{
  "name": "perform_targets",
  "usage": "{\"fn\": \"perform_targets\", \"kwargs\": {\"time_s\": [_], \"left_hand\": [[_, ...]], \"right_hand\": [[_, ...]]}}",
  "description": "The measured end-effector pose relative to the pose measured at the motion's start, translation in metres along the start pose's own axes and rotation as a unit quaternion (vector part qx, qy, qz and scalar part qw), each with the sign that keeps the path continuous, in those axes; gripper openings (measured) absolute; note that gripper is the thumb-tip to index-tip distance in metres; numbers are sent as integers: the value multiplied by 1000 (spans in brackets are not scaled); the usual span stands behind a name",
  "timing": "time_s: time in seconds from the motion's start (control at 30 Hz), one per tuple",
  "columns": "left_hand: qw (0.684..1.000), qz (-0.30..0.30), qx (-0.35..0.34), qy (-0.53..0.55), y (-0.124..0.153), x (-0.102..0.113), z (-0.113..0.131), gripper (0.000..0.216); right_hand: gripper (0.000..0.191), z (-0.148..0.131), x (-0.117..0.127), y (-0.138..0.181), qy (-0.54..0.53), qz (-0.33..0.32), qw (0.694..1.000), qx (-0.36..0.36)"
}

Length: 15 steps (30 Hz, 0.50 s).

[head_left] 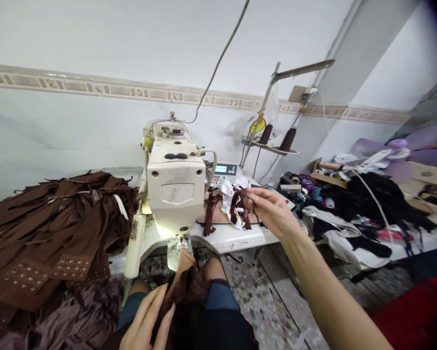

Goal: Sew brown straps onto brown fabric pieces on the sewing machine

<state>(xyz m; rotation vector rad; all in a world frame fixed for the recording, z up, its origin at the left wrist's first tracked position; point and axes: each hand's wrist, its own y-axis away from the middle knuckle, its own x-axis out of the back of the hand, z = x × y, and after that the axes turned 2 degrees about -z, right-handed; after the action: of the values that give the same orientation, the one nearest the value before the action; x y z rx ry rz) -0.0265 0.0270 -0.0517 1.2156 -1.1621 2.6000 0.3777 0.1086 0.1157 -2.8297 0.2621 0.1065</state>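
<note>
My left hand (147,316) is closed on a piece of brown fabric (182,277) with a lighter folded edge. The fabric rises from my lap to the needle area of a cream sewing machine (176,189), where its upper corner lies close to the presser foot. My right hand (271,209) reaches to the right of the machine head, its thumb and fingers pinched on a brown fabric strip (242,193). Around that strip lies a small heap of brown and white scraps (226,197) on the machine table (236,238). The fingertips partly hide the strip.
To the left, brown garment pieces (68,209) with rows of hooks are piled high. A stand holds dark thread cones (287,140) behind my right hand. A control panel (225,169) sits behind the scraps. Black and white cloth (350,233) covers the right-hand table.
</note>
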Motion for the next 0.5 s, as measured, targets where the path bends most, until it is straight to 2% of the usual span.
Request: {"fn": "perform_targets", "kwargs": {"time_s": [0.07, 0.13, 0.2, 0.23, 0.3, 0.37, 0.43, 0.5], "left_hand": [[999, 38, 19, -28, -4, 9, 7, 40], [996, 77, 16, -39, -7, 17, 21, 36], [998, 67, 15, 3, -9, 20, 40, 35], [998, 33, 24, 50, -9, 20, 52, 35], [981, -72, 61, 168, -8, 15, 74, 44], [943, -172, 95, 270, -6, 6, 91, 62], [909, -214, 154, 323, -4, -4, 101, 44], [891, -218, 211, 338, -3, -9, 106, 24]], "right_hand": [[31, -12, -3, 33, 55, -129, 988, -70], [27, -13, -15, 64, 135, -282, 941, -131], [24, -4, -33, 91, 172, -379, 895, -157], [22, 3, -43, 104, 176, -407, 881, -162], [17, 19, -62, 124, 181, -433, 868, -161], [13, 32, -76, 138, 169, -433, 870, -164], [12, 42, -83, 143, 124, -398, 890, -186], [21, 50, -85, 143, 64, -330, 916, -220]]}}
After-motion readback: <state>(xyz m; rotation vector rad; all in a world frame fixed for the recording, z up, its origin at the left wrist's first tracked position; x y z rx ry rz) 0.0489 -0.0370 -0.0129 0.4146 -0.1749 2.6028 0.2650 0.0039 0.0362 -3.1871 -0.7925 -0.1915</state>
